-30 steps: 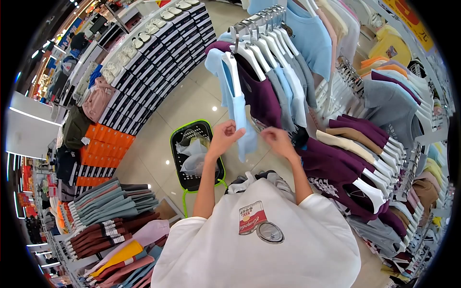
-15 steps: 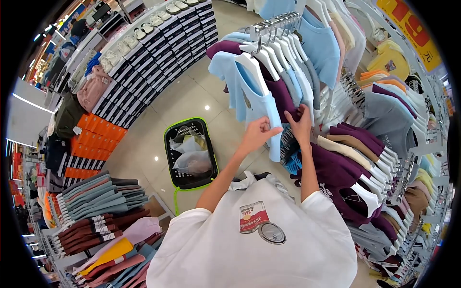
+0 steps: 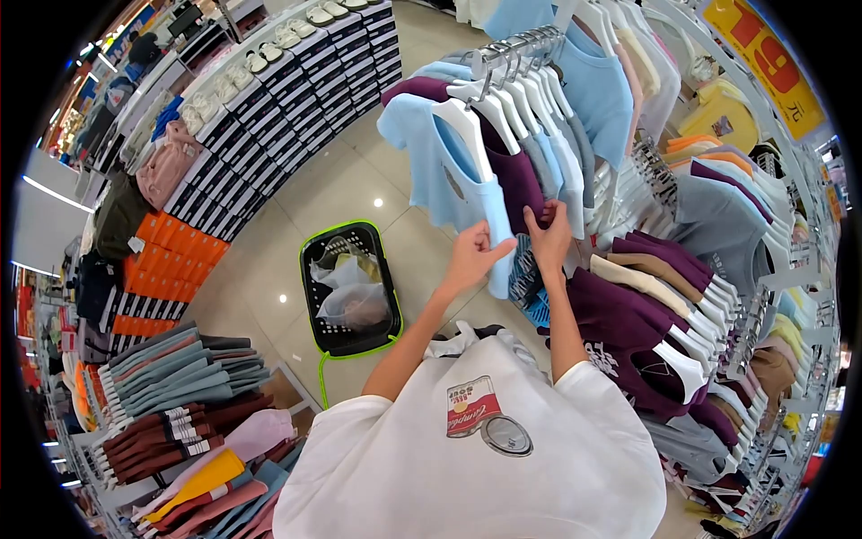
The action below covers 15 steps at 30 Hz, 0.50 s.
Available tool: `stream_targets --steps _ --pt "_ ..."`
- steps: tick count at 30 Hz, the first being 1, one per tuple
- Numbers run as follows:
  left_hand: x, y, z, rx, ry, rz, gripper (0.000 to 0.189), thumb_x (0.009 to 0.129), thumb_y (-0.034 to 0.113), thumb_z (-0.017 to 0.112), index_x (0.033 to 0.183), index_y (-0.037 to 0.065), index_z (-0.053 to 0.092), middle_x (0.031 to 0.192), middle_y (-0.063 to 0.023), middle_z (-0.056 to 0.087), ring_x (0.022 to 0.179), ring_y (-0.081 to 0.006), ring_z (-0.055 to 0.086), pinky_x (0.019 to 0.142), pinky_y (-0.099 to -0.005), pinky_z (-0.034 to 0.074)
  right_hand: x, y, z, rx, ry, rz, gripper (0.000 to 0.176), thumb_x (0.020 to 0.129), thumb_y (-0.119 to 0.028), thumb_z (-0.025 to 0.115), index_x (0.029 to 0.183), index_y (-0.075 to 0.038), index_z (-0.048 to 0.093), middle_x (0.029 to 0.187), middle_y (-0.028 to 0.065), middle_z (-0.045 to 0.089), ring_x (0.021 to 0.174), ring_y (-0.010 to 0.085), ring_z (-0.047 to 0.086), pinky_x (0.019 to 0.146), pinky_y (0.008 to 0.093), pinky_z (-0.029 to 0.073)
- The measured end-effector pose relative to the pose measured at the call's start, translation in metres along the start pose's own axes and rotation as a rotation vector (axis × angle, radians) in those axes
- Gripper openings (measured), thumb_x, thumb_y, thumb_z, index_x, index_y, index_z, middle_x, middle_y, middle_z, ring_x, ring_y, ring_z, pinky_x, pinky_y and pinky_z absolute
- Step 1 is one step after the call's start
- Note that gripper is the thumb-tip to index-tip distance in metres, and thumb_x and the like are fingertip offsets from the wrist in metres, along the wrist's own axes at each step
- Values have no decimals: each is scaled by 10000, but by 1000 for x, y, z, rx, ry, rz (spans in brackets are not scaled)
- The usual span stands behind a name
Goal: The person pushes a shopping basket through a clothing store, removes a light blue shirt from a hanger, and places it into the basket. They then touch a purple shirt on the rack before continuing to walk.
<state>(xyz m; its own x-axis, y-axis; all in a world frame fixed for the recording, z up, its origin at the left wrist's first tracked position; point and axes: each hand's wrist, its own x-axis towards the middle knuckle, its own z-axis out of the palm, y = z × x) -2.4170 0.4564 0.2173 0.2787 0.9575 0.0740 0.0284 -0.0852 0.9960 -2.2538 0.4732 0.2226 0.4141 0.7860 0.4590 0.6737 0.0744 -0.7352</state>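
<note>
A light blue shirt (image 3: 449, 184) hangs on a white hanger at the front of a metal rack (image 3: 521, 45). Its sleeve edge is pinched between the thumb and fingers of my left hand (image 3: 478, 256). Just to the right, my right hand (image 3: 548, 235) has its fingers closed on the lower edge of a purple shirt (image 3: 514, 184), which hangs directly behind the blue one. Grey and pale blue shirts on white hangers follow behind the purple one.
A black basket (image 3: 311, 296) with a green rim and bagged items stands on the floor. Shoe boxes (image 3: 296, 99) are stacked at the upper left. Folded clothes (image 3: 162, 377) lie lower left. More racks of purple shirts (image 3: 620, 314) stand at the right.
The blue shirt's lower part has shifted slightly left along with my left hand. My right hand has also moved a little left and its fingers are closer to the purple shirt.
</note>
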Motion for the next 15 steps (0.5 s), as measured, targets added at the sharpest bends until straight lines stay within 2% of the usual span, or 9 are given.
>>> stream_targets --steps 1,2,3,6,8,11,13,15 --pt "-2 -2 -4 -13 -4 -16 234 746 180 700 875 36 569 597 65 505 533 0 449 504 -178 389 -1 0 -1 25 -18 4 340 716 -236 680 898 -16 495 781 114 567 700 237 556 657 337 448" --pt "-5 -4 -3 -162 46 21 233 730 189 706 831 24 577 601 37 514 509 -20 410 468 -183 325 -1 1 -2 22 -10 8 340 716 -236 680 898 -16 495 781 114 567 700 237 556 657 337 448" --pt "-8 0 -6 -162 36 22 233 730 189 706 831 24 577 601 37 514 509 -20 410 468 -183 325 0 3 -4 8 -12 14 333 718 -238 676 898 -19 502 767 113 576 690 238 566 644 339 451" --pt "-13 4 -26 -295 -55 -22 205 776 118 658 931 31 557 776 -4 615 645 -36 552 574 -186 428 6 6 -9 -23 -8 35 319 722 -243 668 899 -26 514 737 111 595 671 240 586 619 342 456" --pt "-18 12 -38 -280 -73 -65 208 774 117 661 934 33 557 771 -1 613 643 -36 550 570 -188 427 16 7 -16 -81 -87 80 316 724 -266 659 902 -34 539 695 109 615 648 259 605 599 353 457" --pt "-21 17 -50 -263 -100 -131 209 770 109 665 935 37 558 761 3 609 642 -37 549 572 -188 428 33 25 -18 -117 -55 29 319 722 -285 653 909 -42 560 680 112 625 637 276 611 590 365 457" --pt "-22 21 -51 -231 -53 -79 161 782 99 642 887 47 533 686 13 589 542 -30 520 462 -173 384 42 27 -23 -113 -61 55 321 721 -289 652 911 -43 573 723 118 635 666 278 615 603 376 457" --pt "-22 24 -52 -212 -73 -76 164 781 100 639 900 51 538 666 24 582 527 -18 508 448 -168 366 53 34 -23 -130 -63 43 325 717 -292 656 913 -45 576 730 113 636 674 274 617 611 378 456"
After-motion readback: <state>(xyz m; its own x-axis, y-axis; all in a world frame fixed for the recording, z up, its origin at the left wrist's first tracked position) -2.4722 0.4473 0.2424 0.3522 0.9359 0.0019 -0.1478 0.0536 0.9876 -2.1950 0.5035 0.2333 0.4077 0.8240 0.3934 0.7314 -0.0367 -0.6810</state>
